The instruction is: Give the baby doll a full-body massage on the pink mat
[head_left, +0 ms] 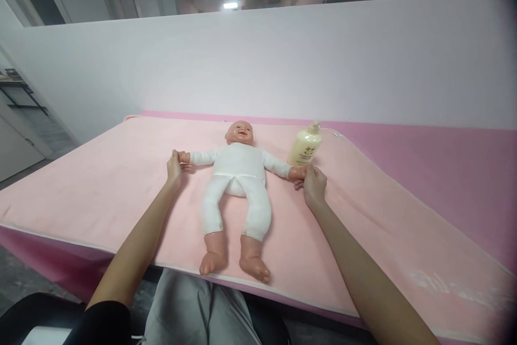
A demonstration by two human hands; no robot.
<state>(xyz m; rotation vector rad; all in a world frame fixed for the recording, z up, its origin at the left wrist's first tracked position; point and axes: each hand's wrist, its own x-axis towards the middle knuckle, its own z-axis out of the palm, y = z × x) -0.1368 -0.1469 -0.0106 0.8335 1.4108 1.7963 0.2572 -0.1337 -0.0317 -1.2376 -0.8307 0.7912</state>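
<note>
A baby doll [239, 164] in a white cloth body lies on its back, head away from me and bare feet toward me. Its arms are stretched out to both sides. My left hand [175, 170] is closed on the doll's hand at the left, thumb on top. On the other side my right hand [315, 183] grips the doll's other hand between thumb and fingers. Just behind my right hand stands a pale yellow pump bottle [305, 146] with dark print, its lower edge partly hidden by the doll's arm.
Under the doll a light pink towel [121, 183] is spread over a darker pink surface [424, 162]. A white partition [258, 65] rises behind it. My lap in grey trousers [194, 307] is at the near edge.
</note>
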